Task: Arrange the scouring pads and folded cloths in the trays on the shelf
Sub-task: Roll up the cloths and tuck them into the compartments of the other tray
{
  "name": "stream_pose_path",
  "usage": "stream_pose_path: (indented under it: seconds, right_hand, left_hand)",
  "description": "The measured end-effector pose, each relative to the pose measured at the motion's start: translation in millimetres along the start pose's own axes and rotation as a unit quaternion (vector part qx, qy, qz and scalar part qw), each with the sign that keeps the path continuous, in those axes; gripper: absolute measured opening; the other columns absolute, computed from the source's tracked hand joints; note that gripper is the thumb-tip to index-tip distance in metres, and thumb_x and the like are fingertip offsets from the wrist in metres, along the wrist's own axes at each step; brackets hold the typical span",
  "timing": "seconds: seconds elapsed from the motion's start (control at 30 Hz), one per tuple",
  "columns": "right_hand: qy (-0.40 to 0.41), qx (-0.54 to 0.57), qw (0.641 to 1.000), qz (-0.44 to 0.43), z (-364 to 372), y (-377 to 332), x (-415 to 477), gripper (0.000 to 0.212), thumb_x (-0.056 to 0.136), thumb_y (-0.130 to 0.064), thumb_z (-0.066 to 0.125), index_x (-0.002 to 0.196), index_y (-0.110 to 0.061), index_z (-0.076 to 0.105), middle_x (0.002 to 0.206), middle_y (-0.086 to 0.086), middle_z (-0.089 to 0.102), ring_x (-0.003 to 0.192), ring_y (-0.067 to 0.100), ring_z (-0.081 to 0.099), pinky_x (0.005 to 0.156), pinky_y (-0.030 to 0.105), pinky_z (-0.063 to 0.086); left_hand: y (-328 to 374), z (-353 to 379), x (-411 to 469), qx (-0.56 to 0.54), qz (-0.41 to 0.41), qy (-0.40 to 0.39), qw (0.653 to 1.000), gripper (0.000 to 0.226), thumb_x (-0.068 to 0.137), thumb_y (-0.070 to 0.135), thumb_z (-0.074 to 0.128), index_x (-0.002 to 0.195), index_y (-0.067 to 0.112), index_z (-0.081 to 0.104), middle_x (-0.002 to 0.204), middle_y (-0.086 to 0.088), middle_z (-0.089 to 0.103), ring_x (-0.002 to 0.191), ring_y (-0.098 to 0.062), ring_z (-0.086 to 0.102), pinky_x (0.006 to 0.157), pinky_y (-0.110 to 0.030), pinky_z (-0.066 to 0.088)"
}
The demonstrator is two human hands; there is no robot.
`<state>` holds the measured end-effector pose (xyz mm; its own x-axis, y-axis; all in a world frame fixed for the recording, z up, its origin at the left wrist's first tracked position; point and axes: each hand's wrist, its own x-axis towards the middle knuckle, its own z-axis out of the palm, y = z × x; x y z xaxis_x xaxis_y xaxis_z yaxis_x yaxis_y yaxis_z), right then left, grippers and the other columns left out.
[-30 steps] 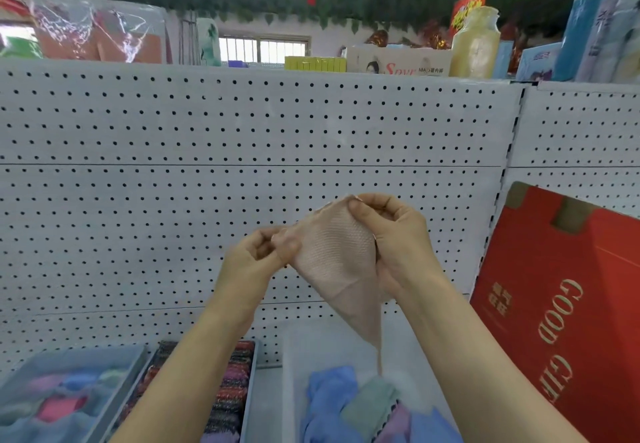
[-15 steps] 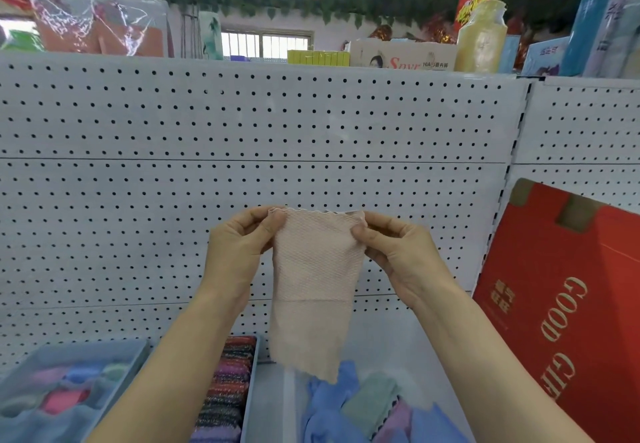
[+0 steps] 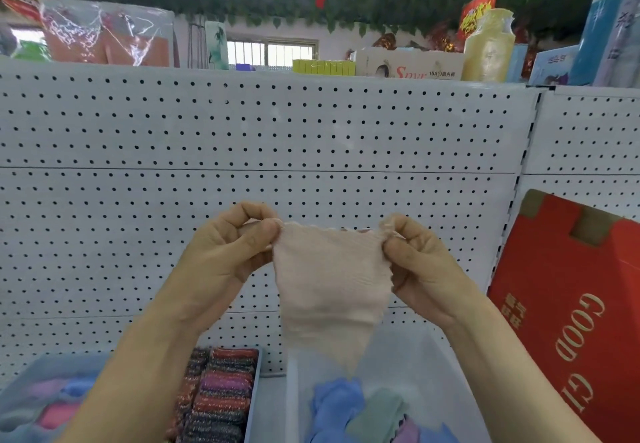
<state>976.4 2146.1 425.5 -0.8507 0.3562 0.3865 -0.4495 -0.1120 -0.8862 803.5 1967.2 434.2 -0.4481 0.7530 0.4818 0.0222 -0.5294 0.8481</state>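
— Pegboard [image 3: 242, 130] behind; what is changing?
— The left hand [image 3: 228, 252] and right hand [image 3: 420, 269] are pinching the cloth [image 3: 329, 286] by its top corners, stretching it wider than before, above the tray [image 3: 415, 349]; folding is probably coming.

Beige waffle-textured cloth [image 3: 332, 290]; white dotted pegboard [image 3: 242, 137]; red box [image 3: 568, 290].

The red carton [image 3: 568, 304] leaning at the right bears large gold capitals running down its face, "GOOD GI", the rest cut off by the frame edge. Beside them stand small gold Chinese characters, too small to read. On the top shelf, the white box [image 3: 408, 64] shows a red script word beginning "S", partly hidden, then "10A" and small characters. The red sign [image 3: 479, 9] above it carries yellow characters, blurred.
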Motion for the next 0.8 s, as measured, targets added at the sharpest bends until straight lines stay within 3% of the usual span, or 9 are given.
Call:
stream_pose_path:
  seconds: [0.1, 0.17, 0.3, 0.4, 0.47, 0.57, 0.67, 0.73, 0.8]
  right_hand:
    - [-0.054, -0.059, 0.996, 0.024, 19, 3, 11, 0.015, 0.086, -0.002, 0.067, 0.080, -0.015, 0.071, 0.083, 0.001, 0.071, 0.068, 0.011, 0.064, 0.064, 0.021, 0.051]
    - [-0.080, -0.042, 0.995, 0.028, 29, 10, 18, 0.011, 0.088, 0.002, 0.063, 0.084, -0.008, 0.067, 0.084, 0.000, 0.071, 0.072, 0.011, 0.065, 0.070, 0.022, 0.052]
    - [-0.086, -0.024, 0.995, 0.044, 35, 22, 20, 0.012, 0.086, -0.003, 0.064, 0.080, -0.012, 0.069, 0.082, 0.002, 0.070, 0.070, 0.012, 0.062, 0.069, 0.023, 0.051]
    - [-0.033, -0.008, 0.999, 0.031, 41, 30, 23, 0.005, 0.082, -0.008, 0.071, 0.078, -0.012, 0.071, 0.084, 0.005, 0.071, 0.072, 0.015, 0.063, 0.068, 0.024, 0.052]
    - [0.020, 0.002, 1.000, 0.015, 42, 34, 25, 0.002, 0.076, -0.011, 0.071, 0.077, -0.011, 0.072, 0.079, 0.003, 0.072, 0.069, 0.012, 0.064, 0.064, 0.022, 0.052]
    - [0.073, -0.010, 0.997, -0.010, 36, 36, 29, 0.009, 0.074, -0.011, 0.073, 0.082, -0.006, 0.071, 0.081, 0.007, 0.073, 0.071, 0.015, 0.067, 0.065, 0.024, 0.054]
    - [0.088, -0.028, 0.995, -0.021, 34, 39, 31, 0.014, 0.075, -0.010, 0.075, 0.086, -0.004, 0.072, 0.088, 0.014, 0.072, 0.076, 0.023, 0.068, 0.070, 0.029, 0.055]
    - [0.094, -0.031, 0.995, -0.030, 32, 41, 31, 0.013, 0.077, -0.009, 0.075, 0.089, -0.004, 0.072, 0.087, 0.012, 0.073, 0.078, 0.022, 0.070, 0.071, 0.028, 0.055]
    - [0.092, -0.061, 0.993, -0.031, 27, 43, 29, 0.023, 0.078, -0.013, 0.078, 0.099, -0.009, 0.072, 0.096, 0.011, 0.074, 0.089, 0.024, 0.071, 0.080, 0.032, 0.056]
  left_hand:
    - [5, 11, 6, 0.054, -0.046, -0.104, 0.992, 0.011, 0.075, 0.029, 0.076, 0.081, 0.021, 0.071, 0.123, -0.012, 0.069, 0.124, -0.020, 0.060, 0.099, -0.032, 0.052]
    - [-3, 13, 13, 0.032, -0.077, -0.130, 0.988, 0.021, 0.073, 0.034, 0.083, 0.084, 0.021, 0.071, 0.133, -0.011, 0.063, 0.131, -0.022, 0.054, 0.097, -0.029, 0.051]
    - [-12, 10, 12, -0.025, -0.117, -0.134, 0.984, 0.027, 0.069, 0.035, 0.087, 0.086, 0.020, 0.071, 0.137, -0.011, 0.061, 0.123, -0.025, 0.060, 0.087, -0.030, 0.054]
    - [-14, 9, 13, -0.026, -0.116, -0.083, 0.989, 0.031, 0.073, 0.039, 0.083, 0.094, 0.019, 0.072, 0.134, -0.010, 0.063, 0.115, -0.026, 0.062, 0.088, -0.035, 0.055]
    - [-11, 8, 10, 0.021, -0.088, -0.032, 0.995, 0.045, 0.076, 0.056, 0.076, 0.103, 0.020, 0.072, 0.125, -0.008, 0.067, 0.112, -0.024, 0.062, 0.089, -0.038, 0.055]
    - [-2, 10, 2, 0.157, -0.074, -0.014, 0.985, 0.075, 0.058, 0.072, 0.079, 0.108, 0.017, 0.068, 0.111, 0.000, 0.073, 0.104, -0.015, 0.068, 0.082, -0.026, 0.057]
    - [-8, 15, 4, 0.291, -0.062, 0.033, 0.954, 0.042, 0.068, 0.042, 0.087, 0.098, 0.018, 0.070, 0.095, 0.000, 0.075, 0.092, -0.016, 0.071, 0.078, -0.026, 0.058]
    - [-10, 19, 9, 0.290, -0.052, 0.060, 0.954, 0.016, 0.080, 0.022, 0.080, 0.091, 0.015, 0.071, 0.088, -0.003, 0.075, 0.085, -0.015, 0.071, 0.076, -0.026, 0.057]
    - [-12, 18, 16, 0.279, -0.046, 0.069, 0.957, 0.009, 0.084, 0.015, 0.076, 0.089, 0.011, 0.070, 0.087, -0.007, 0.075, 0.083, -0.014, 0.071, 0.076, -0.028, 0.057]
